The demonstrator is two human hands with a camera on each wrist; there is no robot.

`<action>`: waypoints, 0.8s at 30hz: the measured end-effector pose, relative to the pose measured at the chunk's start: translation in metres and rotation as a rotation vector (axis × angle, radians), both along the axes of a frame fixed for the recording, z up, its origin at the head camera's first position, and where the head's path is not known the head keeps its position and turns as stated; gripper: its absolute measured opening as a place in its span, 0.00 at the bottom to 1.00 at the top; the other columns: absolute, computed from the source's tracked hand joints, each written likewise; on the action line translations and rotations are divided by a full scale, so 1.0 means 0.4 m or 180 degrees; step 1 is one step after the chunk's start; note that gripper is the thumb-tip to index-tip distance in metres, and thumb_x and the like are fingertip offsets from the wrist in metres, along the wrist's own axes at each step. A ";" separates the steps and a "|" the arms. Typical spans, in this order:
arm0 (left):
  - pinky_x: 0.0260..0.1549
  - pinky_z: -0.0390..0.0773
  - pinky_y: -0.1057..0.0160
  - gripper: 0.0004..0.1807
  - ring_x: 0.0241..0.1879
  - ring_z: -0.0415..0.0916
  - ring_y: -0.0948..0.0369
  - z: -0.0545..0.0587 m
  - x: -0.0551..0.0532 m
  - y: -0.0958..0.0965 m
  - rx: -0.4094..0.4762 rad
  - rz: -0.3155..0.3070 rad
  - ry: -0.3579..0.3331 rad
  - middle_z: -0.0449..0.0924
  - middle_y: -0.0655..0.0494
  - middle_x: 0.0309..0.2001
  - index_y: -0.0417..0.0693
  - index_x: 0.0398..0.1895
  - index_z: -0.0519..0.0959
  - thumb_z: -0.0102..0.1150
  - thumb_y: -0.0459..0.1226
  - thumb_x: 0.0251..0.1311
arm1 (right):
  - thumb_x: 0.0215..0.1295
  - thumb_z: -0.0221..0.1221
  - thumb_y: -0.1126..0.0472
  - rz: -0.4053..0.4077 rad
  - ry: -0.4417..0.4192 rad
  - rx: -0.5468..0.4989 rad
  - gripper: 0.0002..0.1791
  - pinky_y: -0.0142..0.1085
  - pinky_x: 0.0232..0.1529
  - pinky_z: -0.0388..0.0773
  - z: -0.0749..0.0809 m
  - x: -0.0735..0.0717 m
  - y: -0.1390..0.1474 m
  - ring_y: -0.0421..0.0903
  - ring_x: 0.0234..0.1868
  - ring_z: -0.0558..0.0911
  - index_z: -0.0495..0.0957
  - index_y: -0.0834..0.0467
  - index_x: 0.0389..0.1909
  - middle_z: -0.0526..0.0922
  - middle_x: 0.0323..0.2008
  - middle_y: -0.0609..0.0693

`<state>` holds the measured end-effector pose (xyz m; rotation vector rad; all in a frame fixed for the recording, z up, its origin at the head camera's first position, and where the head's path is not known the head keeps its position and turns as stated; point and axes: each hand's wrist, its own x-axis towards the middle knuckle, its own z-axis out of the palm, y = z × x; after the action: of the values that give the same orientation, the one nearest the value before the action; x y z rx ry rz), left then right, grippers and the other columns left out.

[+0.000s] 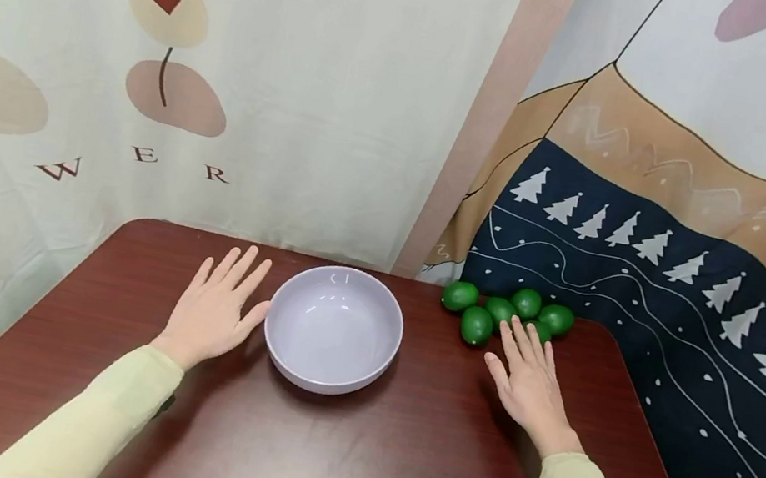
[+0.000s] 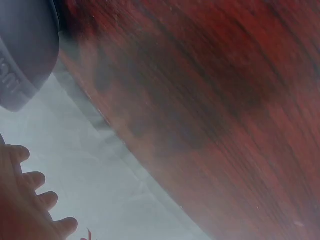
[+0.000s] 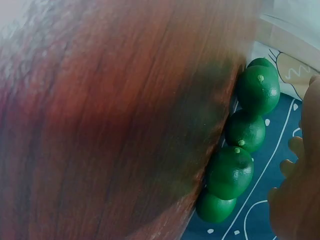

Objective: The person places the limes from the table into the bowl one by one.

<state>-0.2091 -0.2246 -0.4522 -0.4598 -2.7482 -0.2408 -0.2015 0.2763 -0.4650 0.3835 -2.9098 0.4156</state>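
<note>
A pale lilac bowl (image 1: 333,332) stands upright on the dark red-brown table, with nothing in it. To its left my left hand (image 1: 210,316) is held out palm down, fingers spread, the thumb tip right at the bowl's rim. My right hand (image 1: 530,382) stretches over the table on the other side, fingers extended and holding nothing. Its fingertips overlap a cluster of several green limes (image 1: 477,325) at the back right, partly hiding one. In the right wrist view the limes (image 3: 230,172) line up beside the fingers (image 3: 295,145). The bowl (image 2: 25,50) shows at the corner of the left wrist view.
The wooden table (image 1: 330,467) has rounded back corners. Behind it hangs a white curtain (image 1: 346,97) with flower prints and letters. A navy and tan cloth (image 1: 644,317) with white tree shapes hangs along the right edge, close behind the limes.
</note>
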 end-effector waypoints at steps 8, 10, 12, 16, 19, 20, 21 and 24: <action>0.74 0.48 0.34 0.36 0.80 0.49 0.41 -0.003 0.001 0.011 0.0038 -0.0023 -0.0023 0.56 0.42 0.80 0.45 0.80 0.62 0.48 0.54 0.75 | 0.81 0.50 0.47 -0.0015 0.0004 -0.0005 0.36 0.65 0.77 0.42 0.000 0.004 -0.016 0.65 0.81 0.50 0.58 0.62 0.80 0.56 0.80 0.62; 0.75 0.48 0.35 0.36 0.80 0.49 0.41 -0.006 0.000 0.016 0.0066 -0.0030 -0.0037 0.55 0.43 0.81 0.45 0.80 0.62 0.47 0.54 0.76 | 0.81 0.50 0.46 -0.0028 -0.0015 -0.0023 0.36 0.65 0.77 0.41 0.004 0.005 -0.019 0.65 0.81 0.49 0.58 0.62 0.80 0.56 0.80 0.62; 0.75 0.47 0.35 0.36 0.80 0.49 0.41 -0.011 -0.002 0.020 0.0105 -0.0040 -0.0037 0.55 0.43 0.81 0.45 0.80 0.63 0.48 0.54 0.75 | 0.81 0.49 0.46 -0.0043 -0.0040 -0.0035 0.36 0.65 0.78 0.41 0.007 0.005 -0.025 0.65 0.81 0.49 0.57 0.61 0.80 0.56 0.80 0.62; 0.75 0.47 0.35 0.37 0.80 0.48 0.41 -0.018 -0.004 0.026 0.0145 -0.0046 -0.0045 0.55 0.42 0.81 0.44 0.79 0.63 0.47 0.55 0.75 | 0.81 0.49 0.46 -0.0061 -0.0058 -0.0053 0.36 0.65 0.78 0.41 0.009 0.001 -0.039 0.65 0.81 0.49 0.57 0.61 0.81 0.56 0.80 0.63; 0.75 0.47 0.35 0.37 0.80 0.48 0.41 -0.019 -0.005 0.030 0.0166 -0.0067 -0.0042 0.55 0.42 0.81 0.44 0.79 0.63 0.46 0.55 0.76 | 0.81 0.49 0.46 -0.0065 -0.0043 -0.0061 0.36 0.65 0.77 0.42 0.007 -0.001 -0.048 0.65 0.81 0.50 0.58 0.61 0.80 0.56 0.80 0.63; 0.75 0.47 0.35 0.37 0.80 0.48 0.41 -0.018 -0.004 0.031 0.0179 -0.0071 -0.0039 0.55 0.42 0.80 0.44 0.79 0.63 0.46 0.55 0.76 | 0.81 0.50 0.47 -0.0062 -0.0035 -0.0064 0.35 0.65 0.77 0.42 0.007 -0.001 -0.050 0.66 0.81 0.50 0.58 0.61 0.80 0.56 0.80 0.63; 0.75 0.47 0.35 0.36 0.80 0.49 0.41 -0.019 -0.002 0.031 0.0190 -0.0073 -0.0039 0.56 0.42 0.80 0.44 0.79 0.63 0.46 0.55 0.76 | 0.81 0.50 0.47 -0.0059 -0.0032 -0.0071 0.35 0.65 0.77 0.42 0.007 0.000 -0.052 0.66 0.81 0.50 0.58 0.61 0.80 0.57 0.80 0.63; 0.76 0.46 0.35 0.36 0.80 0.48 0.42 -0.020 0.001 0.031 0.0218 -0.0054 -0.0063 0.56 0.42 0.80 0.44 0.79 0.63 0.46 0.54 0.76 | 0.81 0.50 0.47 -0.0054 -0.0014 -0.0076 0.35 0.65 0.77 0.42 0.006 0.002 -0.055 0.65 0.81 0.50 0.58 0.61 0.80 0.57 0.80 0.63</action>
<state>-0.2085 -0.2121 -0.4603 -0.4649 -2.7465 -0.3443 -0.2008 0.2543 -0.4625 0.3546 -2.9075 0.4488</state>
